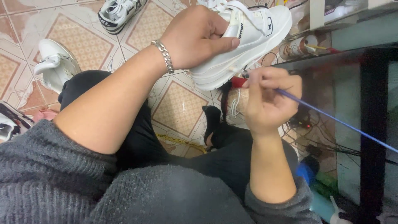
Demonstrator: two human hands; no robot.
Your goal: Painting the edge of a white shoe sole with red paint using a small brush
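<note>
While left fingers (207, 29) clasp the white sneaker (248, 45), right fingers (269, 81) pinch a brush (331, 120).

3 sneakers show: 1 white sneaker (244, 41) held up, 1 white shoe (56, 62) and 1 grey-white shoe (118, 12) on the floor; 1 blue-handled brush (331, 120); 1 bracelet (165, 56).

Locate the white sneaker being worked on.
Head view, upper centre-right: the white sneaker is held up by the left hand, just above the right hand, which pinches a thin blue brush.
</note>
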